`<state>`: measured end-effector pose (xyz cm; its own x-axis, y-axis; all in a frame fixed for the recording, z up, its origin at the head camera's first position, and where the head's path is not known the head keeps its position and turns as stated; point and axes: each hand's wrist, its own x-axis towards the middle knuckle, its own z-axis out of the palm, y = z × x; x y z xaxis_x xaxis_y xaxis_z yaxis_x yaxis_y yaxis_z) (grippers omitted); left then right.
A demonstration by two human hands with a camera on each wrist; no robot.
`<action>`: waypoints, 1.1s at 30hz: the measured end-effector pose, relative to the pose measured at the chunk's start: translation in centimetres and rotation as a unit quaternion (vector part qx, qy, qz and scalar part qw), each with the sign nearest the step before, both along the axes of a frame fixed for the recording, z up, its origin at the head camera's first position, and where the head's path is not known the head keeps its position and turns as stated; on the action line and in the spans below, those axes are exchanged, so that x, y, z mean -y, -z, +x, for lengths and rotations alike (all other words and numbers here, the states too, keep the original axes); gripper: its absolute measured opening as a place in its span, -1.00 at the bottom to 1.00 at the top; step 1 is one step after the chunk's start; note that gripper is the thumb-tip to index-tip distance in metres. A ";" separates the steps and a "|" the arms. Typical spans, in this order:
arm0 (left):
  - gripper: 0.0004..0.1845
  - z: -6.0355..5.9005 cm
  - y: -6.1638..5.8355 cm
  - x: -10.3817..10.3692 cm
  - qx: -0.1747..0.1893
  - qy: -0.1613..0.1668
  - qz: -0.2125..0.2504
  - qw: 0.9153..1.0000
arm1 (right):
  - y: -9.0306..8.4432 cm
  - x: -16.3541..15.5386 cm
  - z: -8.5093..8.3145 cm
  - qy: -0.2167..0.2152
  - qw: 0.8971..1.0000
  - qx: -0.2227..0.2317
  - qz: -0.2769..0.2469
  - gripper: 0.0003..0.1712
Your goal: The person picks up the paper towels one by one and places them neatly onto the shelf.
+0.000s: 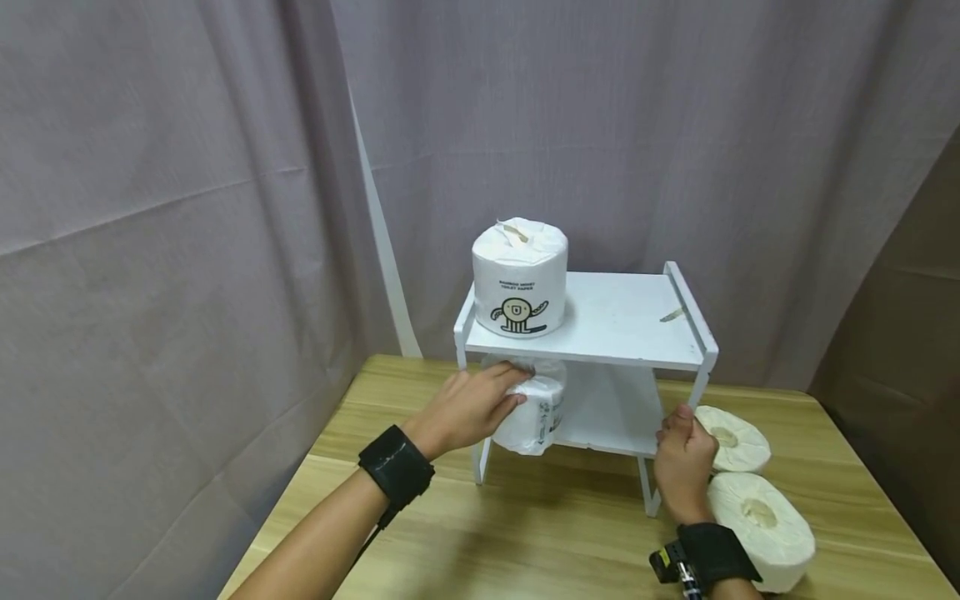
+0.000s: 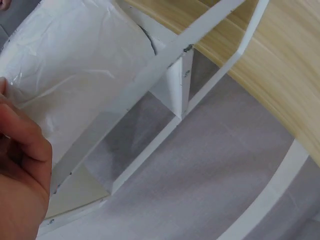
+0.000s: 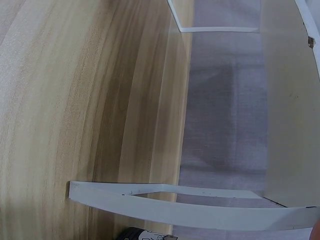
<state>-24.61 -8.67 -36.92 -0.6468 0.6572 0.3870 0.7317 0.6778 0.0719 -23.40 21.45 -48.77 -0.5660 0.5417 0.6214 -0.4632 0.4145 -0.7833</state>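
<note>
A white two-tier shelf (image 1: 630, 317) stands on the wooden table (image 1: 570, 533). One wrapped toilet roll with a cartoon print (image 1: 519, 279) stands upright on the left of its top board. My left hand (image 1: 504, 393) grips a second wrapped roll (image 1: 538, 417) at the left front of the lower tier, partly under the top board. The left wrist view shows that roll's crinkled plastic (image 2: 75, 65) beside my fingers (image 2: 22, 150). My right hand (image 1: 681, 442) holds the shelf's right front leg (image 1: 651, 492). In the right wrist view a white bar of the shelf (image 3: 175, 205) crosses the table.
Two unwrapped rolls lie on the table to the right of the shelf, one behind (image 1: 733, 437) and one nearer (image 1: 761, 525), close to my right wrist. A grey curtain (image 1: 187, 250) hangs behind and to the left. A brown panel stands at the right.
</note>
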 end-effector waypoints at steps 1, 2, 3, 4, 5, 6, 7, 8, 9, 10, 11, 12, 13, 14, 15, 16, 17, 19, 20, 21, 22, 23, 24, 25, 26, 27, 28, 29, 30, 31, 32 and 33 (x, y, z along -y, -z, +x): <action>-0.63 0.0 0.0 -0.1 -0.004 -0.003 0.001 1.000 | -0.1 0.0 0.0 -0.002 1.000 0.000 -0.002 -0.37; -0.63 0.1 -0.1 -0.2 -0.007 -0.007 0.003 1.000 | -0.1 0.1 0.1 -0.003 1.000 -0.001 -0.002 -0.35; -0.63 0.2 -0.1 -0.3 -0.008 -0.010 0.003 1.000 | -0.2 0.1 0.1 -0.004 1.000 -0.002 -0.001 -0.33; -0.63 0.2 -0.1 -0.4 -0.009 -0.014 0.005 1.000 | -0.2 0.1 0.2 -0.005 1.000 -0.004 -0.001 -0.31; -0.63 0.3 -0.2 -0.4 -0.011 -0.017 0.008 1.000 | -0.2 0.1 0.2 -0.007 1.000 -0.006 -0.001 -0.29; -0.63 0.4 -0.3 -0.5 -0.013 -0.020 0.011 1.000 | -0.3 0.1 0.2 -0.009 1.000 -0.007 -0.001 -0.27; -0.63 0.5 -0.3 -0.6 -0.016 -0.023 0.015 0.999 | -0.3 0.0 0.2 -0.010 1.000 -0.008 0.000 -0.25; -0.63 0.6 -0.4 -0.7 -0.019 -0.026 0.018 0.999 | -0.2 0.0 0.1 -0.009 1.000 -0.009 0.002 -0.24; -0.63 0.7 -0.4 -0.8 -0.022 -0.029 0.021 0.999 | -0.2 0.0 0.1 -0.009 1.000 -0.009 0.001 -0.24; -0.63 0.8 -0.4 -0.9 -0.025 -0.032 0.025 0.999 | -0.1 -0.1 0.0 -0.010 1.000 -0.010 0.000 -0.24; -0.63 0.8 -0.4 -1.1 -0.028 -0.036 0.027 0.999 | -0.1 -0.1 0.0 -0.010 1.000 -0.010 0.000 -0.24; -0.64 0.9 -0.4 -1.2 -0.031 -0.040 0.029 0.998 | -0.1 -0.1 0.0 -0.010 1.000 -0.008 0.001 -0.24; -0.64 1.0 -0.3 -1.3 -0.033 -0.044 0.030 0.998 | 0.0 -0.1 -0.1 -0.009 1.000 -0.007 0.000 -0.24; -0.64 1.0 -0.2 -1.5 -0.035 -0.048 0.031 0.998 | 0.0 -0.1 -0.1 -0.009 1.000 -0.006 -0.001 -0.24; -0.64 1.1 -0.2 -1.6 -0.036 -0.051 0.031 0.998 | 0.0 -0.2 -0.1 -0.009 1.000 -0.005 -0.002 -0.24; -0.64 1.2 -0.2 -1.8 -0.039 -0.054 0.030 0.997 | 0.0 -0.2 -0.2 -0.008 1.000 -0.005 -0.003 -0.24; -0.65 1.2 -0.1 -1.9 -0.044 -0.056 0.028 0.997 | 0.1 -0.2 -0.2 -0.007 1.000 -0.004 -0.004 -0.24; -0.65 1.3 0.0 -2.1 -0.053 -0.059 0.027 0.996 | 0.1 -0.1 -0.2 -0.004 1.000 -0.007 -0.006 -0.24; -0.66 1.4 0.0 -2.3 -0.058 -0.062 0.028 0.996 | 0.1 -0.1 -0.2 -0.004 1.000 -0.009 -0.006 -0.25; -0.66 1.4 0.0 -2.4 -0.062 -0.066 0.030 0.995 | 0.0 0.0 -0.2 -0.004 1.000 -0.010 -0.006 -0.25; -0.66 1.4 0.0 -2.5 -0.065 -0.072 0.034 0.995 | 0.0 0.1 -0.3 -0.005 1.000 -0.011 -0.006 -0.25; -0.66 1.5 0.0 -2.6 -0.067 -0.079 0.038 0.994 | -0.1 0.1 -0.3 -0.007 1.000 -0.012 -0.005 -0.26; -0.67 1.6 0.0 -2.8 -0.067 -0.089 0.043 0.993 | -0.1 0.2 -0.3 -0.010 1.000 -0.012 -0.006 -0.26; -0.67 1.7 -0.1 -2.9 -0.067 -0.099 0.046 0.992 | -0.2 0.2 -0.3 -0.011 1.000 -0.012 -0.004 -0.25; -0.67 1.8 -0.1 -3.1 -0.067 -0.110 0.049 0.990 | -0.2 0.2 -0.4 -0.013 1.000 -0.011 -0.003 -0.25; -0.68 1.8 -0.1 -3.3 -0.067 -0.120 0.050 0.989 | -0.2 0.1 -0.4 -0.013 1.000 -0.010 -0.003 -0.25; -0.68 1.9 -0.1 -3.5 -0.068 -0.129 0.049 0.988 | -0.2 0.1 -0.4 -0.013 1.000 -0.009 -0.002 -0.24; -0.68 2.0 -0.1 -3.7 -0.071 -0.137 0.044 0.987 | -0.2 0.1 -0.4 -0.012 1.000 -0.009 -0.001 -0.24; -0.68 2.1 -0.1 -3.9 -0.076 -0.145 0.037 0.986 | -0.1 0.0 -0.3 -0.011 1.000 -0.009 0.001 -0.23; -0.68 2.2 0.0 -4.1 -0.080 -0.152 0.031 0.985 | -0.1 -0.1 -0.3 -0.010 1.000 -0.010 0.002 -0.23; -0.68 2.3 0.0 -4.3 -0.085 -0.160 0.025 0.983 | -0.1 -0.1 -0.3 -0.012 1.000 -0.011 0.001 -0.22; -0.69 2.4 0.1 -4.5 -0.092 -0.168 0.017 0.981 | 0.0 -0.1 -0.2 -0.013 1.000 -0.010 0.002 -0.22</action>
